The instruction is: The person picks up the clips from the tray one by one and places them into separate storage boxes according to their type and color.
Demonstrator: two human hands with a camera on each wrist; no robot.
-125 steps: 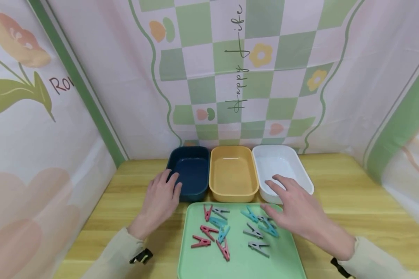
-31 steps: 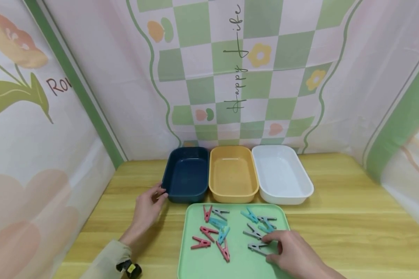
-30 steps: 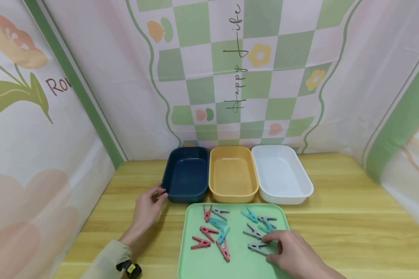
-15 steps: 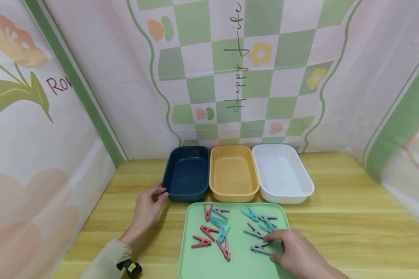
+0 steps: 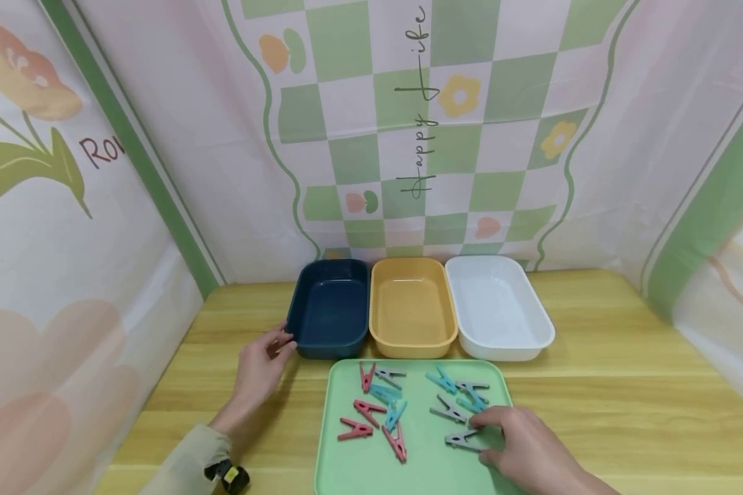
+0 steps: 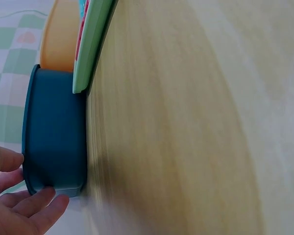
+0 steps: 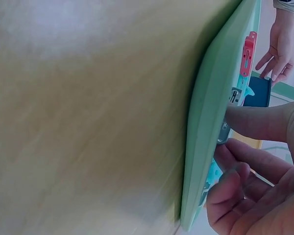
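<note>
My right hand [image 5: 529,443] reaches over the green tray [image 5: 362,474]. Its thumb and index finger pinch the arms of a grey clothespin [image 5: 461,440], which lies low over the tray. In the right wrist view the other fingers are bent, and the hand partly hides that clothespin. My left hand [image 5: 260,368] touches the near left corner of the navy dish [image 5: 331,350], fingertips at its rim and outer wall. More clothespins lie on the tray: a red one [image 5: 356,429], a blue one [image 5: 394,415] and a grey one [image 5: 449,409] among several.
The yellow dish [image 5: 413,347] and the white dish [image 5: 508,350] stand side by side to the right of the navy one, behind the tray. All rest on a wooden table [image 5: 625,385]. A patterned cloth [image 5: 402,158] hangs behind and at both sides.
Earlier, both hands hovered spread near the dishes. Since then the left came to the navy dish's corner and the right to the grey clothespin, which shifted slightly right within the last second.
</note>
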